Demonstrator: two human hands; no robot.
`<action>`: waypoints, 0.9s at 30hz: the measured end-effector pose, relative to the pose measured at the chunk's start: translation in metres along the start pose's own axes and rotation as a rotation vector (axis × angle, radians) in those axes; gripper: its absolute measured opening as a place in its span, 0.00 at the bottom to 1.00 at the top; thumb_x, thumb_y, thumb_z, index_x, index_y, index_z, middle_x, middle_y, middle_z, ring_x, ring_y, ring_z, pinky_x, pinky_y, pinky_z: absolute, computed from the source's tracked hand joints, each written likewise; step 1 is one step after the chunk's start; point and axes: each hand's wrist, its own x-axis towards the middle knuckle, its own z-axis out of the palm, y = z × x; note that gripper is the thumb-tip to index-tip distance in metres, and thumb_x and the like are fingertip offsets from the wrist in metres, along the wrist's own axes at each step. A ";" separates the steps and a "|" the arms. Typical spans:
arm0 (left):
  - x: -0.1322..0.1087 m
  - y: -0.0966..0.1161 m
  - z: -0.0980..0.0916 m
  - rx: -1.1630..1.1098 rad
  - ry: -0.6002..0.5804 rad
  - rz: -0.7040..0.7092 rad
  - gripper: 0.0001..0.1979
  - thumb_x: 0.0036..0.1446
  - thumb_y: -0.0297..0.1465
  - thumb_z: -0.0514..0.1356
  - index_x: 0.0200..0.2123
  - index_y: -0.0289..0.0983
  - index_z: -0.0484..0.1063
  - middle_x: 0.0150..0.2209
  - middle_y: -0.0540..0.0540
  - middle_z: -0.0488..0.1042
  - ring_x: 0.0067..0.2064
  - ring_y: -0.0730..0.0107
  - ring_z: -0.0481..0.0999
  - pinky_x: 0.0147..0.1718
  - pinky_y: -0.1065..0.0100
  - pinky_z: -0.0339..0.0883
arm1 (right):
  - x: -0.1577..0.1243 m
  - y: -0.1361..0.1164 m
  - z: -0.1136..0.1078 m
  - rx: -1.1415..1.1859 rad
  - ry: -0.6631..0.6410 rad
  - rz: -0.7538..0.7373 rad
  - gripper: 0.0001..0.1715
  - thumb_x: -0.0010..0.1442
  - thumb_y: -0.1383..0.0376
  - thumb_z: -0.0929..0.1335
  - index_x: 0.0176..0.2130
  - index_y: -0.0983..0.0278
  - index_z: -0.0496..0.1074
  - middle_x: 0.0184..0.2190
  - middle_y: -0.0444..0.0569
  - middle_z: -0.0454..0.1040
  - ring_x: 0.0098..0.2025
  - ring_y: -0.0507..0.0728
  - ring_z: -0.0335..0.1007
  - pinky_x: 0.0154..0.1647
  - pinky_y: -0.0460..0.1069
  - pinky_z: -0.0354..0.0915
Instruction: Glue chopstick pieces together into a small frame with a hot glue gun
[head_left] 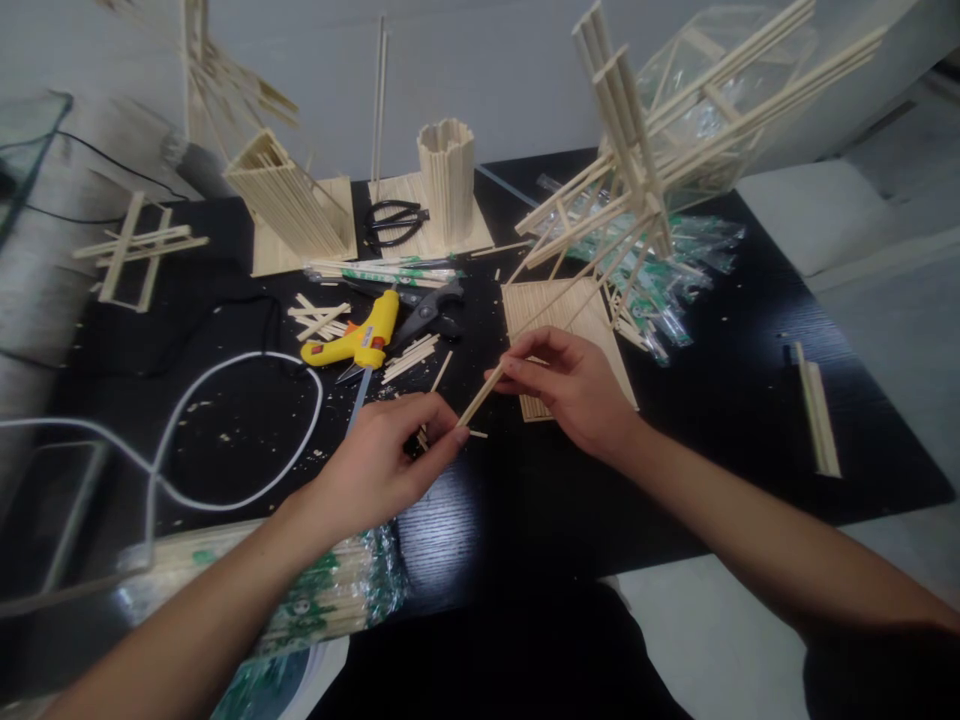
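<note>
Between my two hands a thin wooden chopstick [481, 396] is held at a slant. My left hand [397, 450] pinches its lower end between thumb and fingers. Farther up, my right hand [570, 385] is closed on it with the fingertips. Beneath and behind the right hand lies a flat panel of sticks [536, 402] set side by side. A yellow hot glue gun [356, 337] rests just beyond the left hand, with dark-handled pliers [433, 310] beside it. Short cut stick pieces [411, 358] lie close by.
A stick tower [448, 185] and a leaning stick box [289, 205] stand at the back. A tall stick frame [637, 150] rises at right above plastic wrappers [656, 270]. A white cord [182, 400] loops at left; packaged chopsticks [337, 590] lie at the near edge.
</note>
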 end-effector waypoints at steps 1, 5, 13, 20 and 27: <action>0.000 0.000 0.000 -0.001 -0.006 -0.004 0.10 0.68 0.32 0.60 0.32 0.36 0.73 0.27 0.53 0.72 0.28 0.77 0.70 0.28 0.73 0.62 | 0.000 0.000 0.000 -0.001 0.001 0.000 0.14 0.52 0.63 0.82 0.33 0.62 0.77 0.32 0.41 0.77 0.38 0.53 0.80 0.45 0.51 0.82; 0.000 0.000 0.000 -0.009 -0.027 -0.039 0.10 0.67 0.33 0.60 0.32 0.36 0.73 0.27 0.53 0.73 0.29 0.76 0.70 0.28 0.73 0.62 | -0.001 0.001 0.001 0.012 0.002 0.005 0.13 0.53 0.63 0.81 0.33 0.62 0.77 0.32 0.41 0.77 0.38 0.52 0.80 0.45 0.50 0.81; 0.000 0.001 0.000 -0.092 -0.023 -0.111 0.12 0.67 0.36 0.60 0.32 0.36 0.74 0.27 0.53 0.73 0.28 0.76 0.70 0.24 0.76 0.61 | 0.001 -0.004 0.000 0.111 -0.052 0.100 0.12 0.54 0.60 0.81 0.38 0.61 0.82 0.38 0.44 0.83 0.39 0.51 0.81 0.46 0.47 0.80; 0.000 0.001 0.000 -0.085 -0.022 -0.098 0.12 0.67 0.35 0.60 0.32 0.36 0.74 0.27 0.52 0.73 0.28 0.76 0.70 0.25 0.75 0.61 | 0.002 -0.001 -0.003 0.063 -0.113 0.163 0.13 0.56 0.57 0.80 0.38 0.61 0.83 0.37 0.45 0.84 0.39 0.52 0.82 0.45 0.48 0.80; 0.001 0.000 0.001 -0.049 -0.068 -0.071 0.11 0.67 0.34 0.60 0.33 0.36 0.75 0.27 0.52 0.74 0.29 0.75 0.72 0.27 0.74 0.62 | 0.000 0.005 -0.003 -0.017 -0.135 0.143 0.11 0.58 0.57 0.79 0.37 0.61 0.83 0.34 0.45 0.84 0.36 0.52 0.83 0.41 0.48 0.81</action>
